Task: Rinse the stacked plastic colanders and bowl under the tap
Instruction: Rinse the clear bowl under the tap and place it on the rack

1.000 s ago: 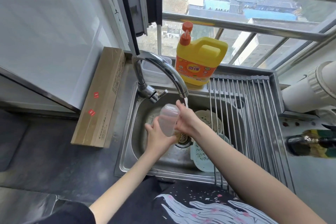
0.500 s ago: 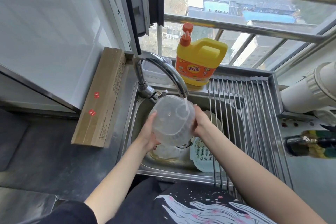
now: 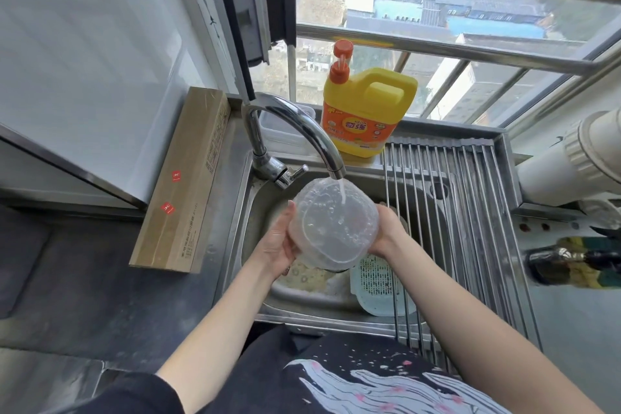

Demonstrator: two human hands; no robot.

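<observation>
A clear plastic bowl (image 3: pixel 332 222) is held mouth-up under the curved steel tap (image 3: pixel 295 124), and a stream of water falls into it, raising bubbles. My left hand (image 3: pixel 279 242) grips its left side, fingers round the wall. My right hand (image 3: pixel 386 228) grips its right side, mostly hidden behind the bowl. A pale green colander (image 3: pixel 376 282) lies in the steel sink (image 3: pixel 265 292) below and to the right, partly under the rack.
A yellow detergent jug (image 3: pixel 366 114) with an orange pump stands behind the sink. A steel roll-up drying rack (image 3: pixel 470 222) covers the sink's right half. A long cardboard box (image 3: pixel 188 178) lies on the left counter. A dark bottle (image 3: pixel 578 265) lies at the right.
The bowl was on edge in both hands a second ago; it has been turned mouth-up under the running water, and it now holds bubbling water.
</observation>
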